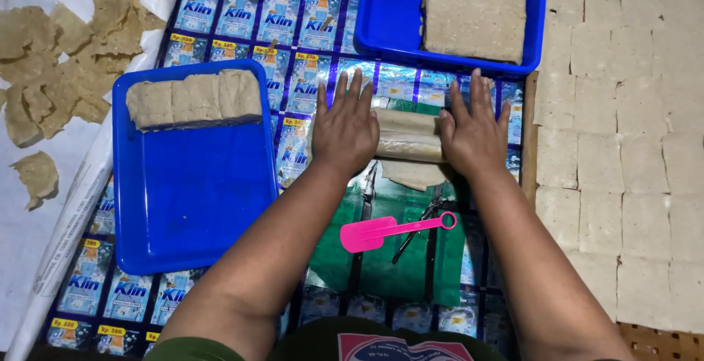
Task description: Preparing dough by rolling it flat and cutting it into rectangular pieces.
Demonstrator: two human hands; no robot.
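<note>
Head view, looking straight down: we see both hands flat on a pale beige rolled sheet of dough (408, 135) that lies crosswise on the work mat (323, 38), a glossy sheet of repeated blue sachet packaging. Left hand (345, 130) presses on the roll's left end, fingers spread and extended, palm down, not curled around anything. Right hand (475, 135) sits on the right end, same pose, fingers splayed and straight, open palm on top of the roll. The middle of the roll shows between the two hands; a loose flap of the same sheet pokes out below it toward us. Just under the roll lies a green plastic patch (381, 258), and on it a pink spatula (389, 231), handle pointing right, well clear of both hands. A thin dark tool crosses beneath the spatula; we cannot tell what it is. Left of the hands, a blue tray (191, 207) holds a row of beige rolled pieces (194, 99) along its far edge, the rest bare. Far side, a second blue tray (389, 16) carries a stack of flat beige sheets (475, 9). Far left, torn beige scraps (66, 45) lie on white paper. To the right, a grid of pale square slabs (623, 148) on a woven rack.
</note>
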